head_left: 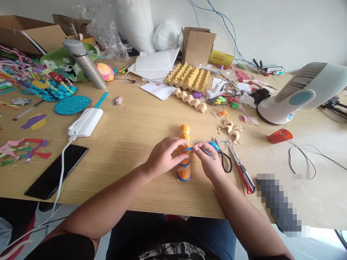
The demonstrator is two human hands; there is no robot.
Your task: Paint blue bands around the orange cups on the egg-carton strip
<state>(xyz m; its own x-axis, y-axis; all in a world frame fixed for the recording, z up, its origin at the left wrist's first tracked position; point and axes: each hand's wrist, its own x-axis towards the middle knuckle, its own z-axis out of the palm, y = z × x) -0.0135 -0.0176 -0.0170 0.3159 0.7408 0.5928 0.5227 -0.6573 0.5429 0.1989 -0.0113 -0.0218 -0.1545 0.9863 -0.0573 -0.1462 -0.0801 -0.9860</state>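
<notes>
A strip of egg-carton cups (184, 174) stands lengthwise before me, its domes coated in orange, clay-like material. Blue bands ring the bases of the two nearest cups. My left hand (166, 156) reaches from the left, with thumb and index finger on either side of a middle cup, steadying it. Between the fingertips of my right hand (210, 159) is a thin blue clay strand (208, 153), one end lying over that same cup. Just beyond the right hand are a blue lump (214, 145) and scissors (227, 162), partly hidden by it.
A red utility knife (245, 177) lies right of the scissors, with carton scraps (231, 130) behind. Farther right are an orange cup (280, 135) and a white fan (295, 94). Leftward lie a phone (56, 171) and a cabled power bank (86, 121). Egg trays (188, 77) sit at the back.
</notes>
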